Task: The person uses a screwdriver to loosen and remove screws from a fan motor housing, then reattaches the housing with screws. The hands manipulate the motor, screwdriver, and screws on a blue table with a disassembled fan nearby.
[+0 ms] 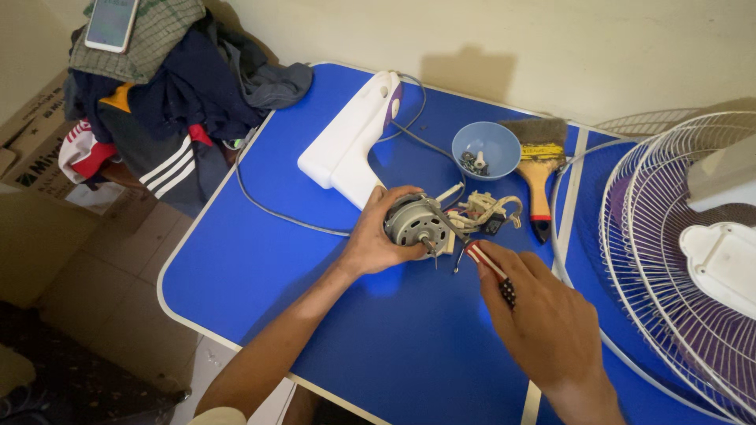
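Now the left hand (376, 236) is closed around the grey fan motor (415, 222), which rests near the middle of the blue table (260, 260). The right hand (543, 315) grips a screwdriver (490, 271) with a red and white handle; its tip sits at the motor's front bracket, beside the shaft. I judge the step in hand is working on a screw of the motor housing. The next move needs the tip well seated and the motor held firm. A small blue bowl (487, 145) with screws stands behind.

Dull grey metal motor (415, 223); beside it glossy blue plastic bowl (486, 146), smooth blue matt surface (315, 283), wooden-handled bristly brush (538, 165).
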